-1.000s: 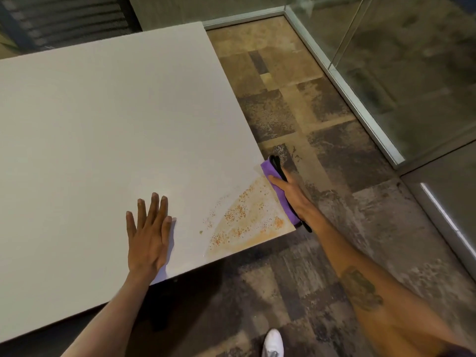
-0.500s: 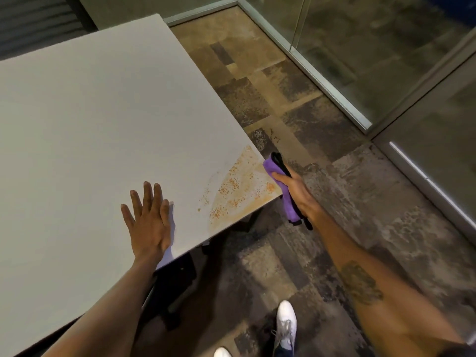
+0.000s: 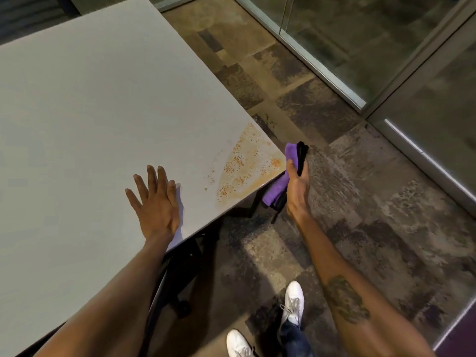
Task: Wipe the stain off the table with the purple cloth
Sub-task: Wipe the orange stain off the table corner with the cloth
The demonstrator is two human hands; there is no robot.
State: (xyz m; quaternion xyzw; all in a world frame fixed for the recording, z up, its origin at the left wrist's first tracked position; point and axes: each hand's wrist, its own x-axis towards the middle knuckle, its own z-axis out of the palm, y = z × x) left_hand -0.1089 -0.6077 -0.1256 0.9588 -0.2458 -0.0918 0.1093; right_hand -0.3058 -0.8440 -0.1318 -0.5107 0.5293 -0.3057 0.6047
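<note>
An orange-brown speckled stain (image 3: 244,163) covers the near right corner of the white table (image 3: 98,104). My right hand (image 3: 297,188) grips the purple cloth (image 3: 279,182), which has a black side or edge, just off the table's corner and over the floor. The cloth hangs folded and does not touch the tabletop. My left hand (image 3: 155,202) lies flat on the table, fingers spread, to the left of the stain and holding nothing.
Patchy brown carpet tiles (image 3: 360,202) run to the right of the table. A glass wall with a metal frame (image 3: 322,70) stands at the far right. My white shoes (image 3: 292,304) are on the floor, and a dark table leg with a caster (image 3: 180,287) shows below the table's edge.
My right hand has drawn the cloth off the table's right edge and down past the corner. The view has swung, so the stain's corner now sits nearer the middle. My left hand stays flat.
</note>
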